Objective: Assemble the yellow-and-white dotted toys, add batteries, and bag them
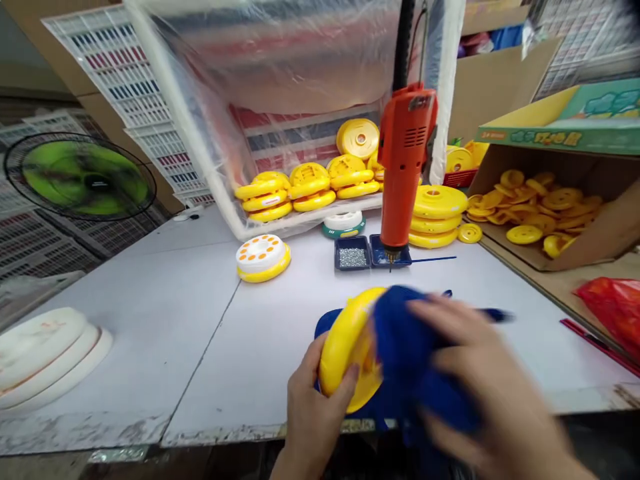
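My left hand (317, 400) grips a round yellow plastic shell (345, 347) by its left rim, tilted up on edge near the table's front. With my right hand (480, 373), smeared by motion, I hold a dark blue cloth (407, 333) against the shell's right side; its fingers are bent around the cloth. More blue fabric lies beneath the shell and hangs at the table edge. The cloth hides part of the shell's inner side. An orange electric screwdriver (407, 160) hangs tip down just beyond my hands.
Behind the screwdriver tip are two dark trays, one with small metal screws (353, 257). A white-and-yellow disc (263, 258) sits left. Yellow shells (435, 213) are stacked behind. A cardboard box (520, 233) of yellow parts stands right; white discs (50, 353) lie far left.
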Available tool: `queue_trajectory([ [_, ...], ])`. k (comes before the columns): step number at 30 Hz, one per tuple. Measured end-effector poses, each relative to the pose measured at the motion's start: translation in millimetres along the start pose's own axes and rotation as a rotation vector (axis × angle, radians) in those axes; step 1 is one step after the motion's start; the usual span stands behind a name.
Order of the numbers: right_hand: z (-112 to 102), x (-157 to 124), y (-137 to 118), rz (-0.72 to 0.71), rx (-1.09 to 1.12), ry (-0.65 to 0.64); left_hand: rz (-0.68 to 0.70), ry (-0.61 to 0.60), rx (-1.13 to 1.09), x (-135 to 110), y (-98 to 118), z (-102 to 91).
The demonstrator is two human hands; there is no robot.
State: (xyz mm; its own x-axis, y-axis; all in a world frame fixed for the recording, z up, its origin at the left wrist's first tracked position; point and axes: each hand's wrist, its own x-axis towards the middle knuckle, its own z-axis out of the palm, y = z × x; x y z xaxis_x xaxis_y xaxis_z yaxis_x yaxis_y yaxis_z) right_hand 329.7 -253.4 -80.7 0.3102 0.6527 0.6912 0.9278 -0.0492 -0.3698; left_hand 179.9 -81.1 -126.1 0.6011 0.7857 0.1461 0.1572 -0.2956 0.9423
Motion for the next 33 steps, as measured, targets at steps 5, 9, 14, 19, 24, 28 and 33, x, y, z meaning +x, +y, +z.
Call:
queue_trajectory([
  [5, 57, 30, -11, 0.014, 0.240, -0.034, 0.232, -0.041, 0.161, -11, -4, -14.3],
  [9, 52, 7, 17, 0.386, 0.274, 0.080, 0.250, -0.019, 0.205, -22, -13, -30.0],
  [14, 45, 14, -35, -0.023, 0.187, -0.130, 0.326, -0.085, 0.137, -25, -20, -35.5],
  [19, 66, 8, -7, 0.330, 0.426, 0.049, 0.196, -0.067, -0.002, -27, -34, -38.6],
  [24, 93, -25, 39, 0.699, 0.660, 0.114, 0.061, -0.045, -0.194, -33, -46, -42.6],
  [28, 93, -27, 30, 0.722, 0.629, 0.116, -0.007, -0.076, -0.191, -35, -43, -45.4],
  [33, 87, -24, 21, 0.670, 0.534, 0.091, 0.117, -0.188, -0.182, -25, -17, -59.5],
])
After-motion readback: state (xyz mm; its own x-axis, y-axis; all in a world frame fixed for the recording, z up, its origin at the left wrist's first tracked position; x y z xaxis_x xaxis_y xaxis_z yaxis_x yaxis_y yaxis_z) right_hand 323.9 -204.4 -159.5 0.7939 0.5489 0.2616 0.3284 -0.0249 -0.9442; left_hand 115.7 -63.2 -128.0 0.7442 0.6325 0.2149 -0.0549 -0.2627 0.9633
